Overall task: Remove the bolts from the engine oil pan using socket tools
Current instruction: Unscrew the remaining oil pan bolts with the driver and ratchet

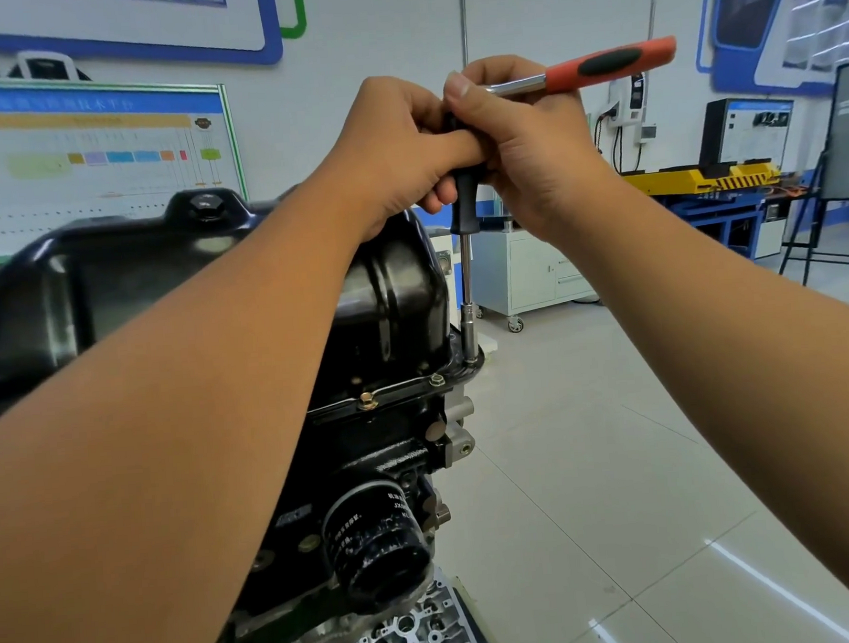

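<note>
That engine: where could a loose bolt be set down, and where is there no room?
The flat top of the black oil pan, between the drain plug and the left forearm, is bare. The flange is narrow and studded with bolts. The corner where the socket sits under both hands is crowded.

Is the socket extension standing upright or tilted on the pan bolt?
Upright: the extension runs straight down from both hands to the socket at the oil pan flange corner.

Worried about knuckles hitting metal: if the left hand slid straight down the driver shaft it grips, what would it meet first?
Likely the socket seated on a flange bolt, with the oil pan wall close beside the left hand; depth is uncertain.
</note>
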The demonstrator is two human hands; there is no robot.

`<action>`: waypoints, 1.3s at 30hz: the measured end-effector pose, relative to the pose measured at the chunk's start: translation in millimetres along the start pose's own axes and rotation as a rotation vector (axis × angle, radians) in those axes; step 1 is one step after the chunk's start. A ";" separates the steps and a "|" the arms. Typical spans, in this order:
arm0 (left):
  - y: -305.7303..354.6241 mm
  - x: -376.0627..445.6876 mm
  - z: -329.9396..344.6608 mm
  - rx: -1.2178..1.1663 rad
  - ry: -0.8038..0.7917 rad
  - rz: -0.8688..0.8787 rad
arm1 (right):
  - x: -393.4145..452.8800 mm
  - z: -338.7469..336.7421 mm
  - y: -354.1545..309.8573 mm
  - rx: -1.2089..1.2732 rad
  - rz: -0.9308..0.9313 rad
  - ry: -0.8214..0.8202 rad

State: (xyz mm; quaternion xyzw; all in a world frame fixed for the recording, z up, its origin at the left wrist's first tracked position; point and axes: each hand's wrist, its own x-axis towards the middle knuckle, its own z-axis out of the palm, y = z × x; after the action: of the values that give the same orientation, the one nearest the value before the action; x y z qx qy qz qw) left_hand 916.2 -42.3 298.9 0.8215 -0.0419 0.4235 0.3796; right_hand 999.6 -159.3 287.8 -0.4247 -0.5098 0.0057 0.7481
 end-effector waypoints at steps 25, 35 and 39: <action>4.3 -0.8 -4.0 -0.093 -0.102 -0.060 | -0.8 10.7 28.4 0.593 0.285 -0.181; 6.0 -0.2 -5.7 -0.074 -0.147 -0.063 | -2.7 13.5 -2.5 0.558 0.467 0.070; 3.4 0.0 -1.4 -0.061 -0.082 -0.024 | -16.6 17.0 -16.4 0.077 0.503 0.147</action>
State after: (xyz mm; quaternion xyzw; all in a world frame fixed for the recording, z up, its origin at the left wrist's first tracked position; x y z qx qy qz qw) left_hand 913.9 -43.7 301.4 0.8266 -0.0606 0.3835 0.4074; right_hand 971.6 -166.4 287.8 -0.5086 -0.3318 0.1799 0.7738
